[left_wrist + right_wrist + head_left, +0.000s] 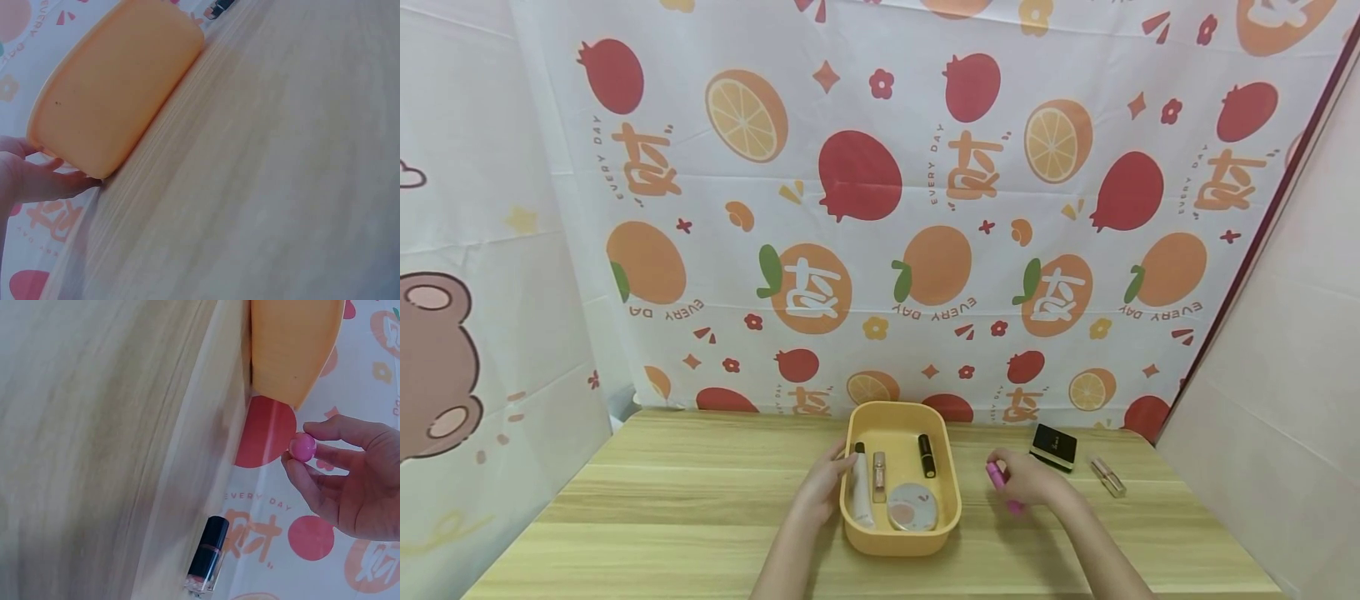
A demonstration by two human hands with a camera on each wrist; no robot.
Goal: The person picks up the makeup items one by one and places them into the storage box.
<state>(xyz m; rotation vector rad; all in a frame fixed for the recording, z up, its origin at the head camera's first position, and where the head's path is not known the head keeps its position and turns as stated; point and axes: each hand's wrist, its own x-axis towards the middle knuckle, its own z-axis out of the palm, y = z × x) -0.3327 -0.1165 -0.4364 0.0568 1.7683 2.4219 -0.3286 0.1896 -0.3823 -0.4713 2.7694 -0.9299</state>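
A yellow plastic bin point(898, 546) stands on the table, and my left hand point(822, 483) grips its left side, fingers at the rim. In the left wrist view the left hand point(37, 178) is at the bin's lower corner. Inside lie a pale squeeze tube point(860, 492) with a black cap, a pinkish lipstick point(879, 477), a black lipstick point(927, 457) and a round compact point(912, 507). To the right of the bin, my right hand point(1026, 479) pinches a slim pink tube point(996, 475). Its rounded pink end point(303, 447) shows between thumb and fingers.
Beyond my right hand lie a flat black case point(1054, 446) and a pinkish-gold lipstick point(1108, 476) on the wood-grain table point(685, 500). A fruit-print cloth point(865, 275) hangs behind the table's back edge. Pale curtains flank both sides.
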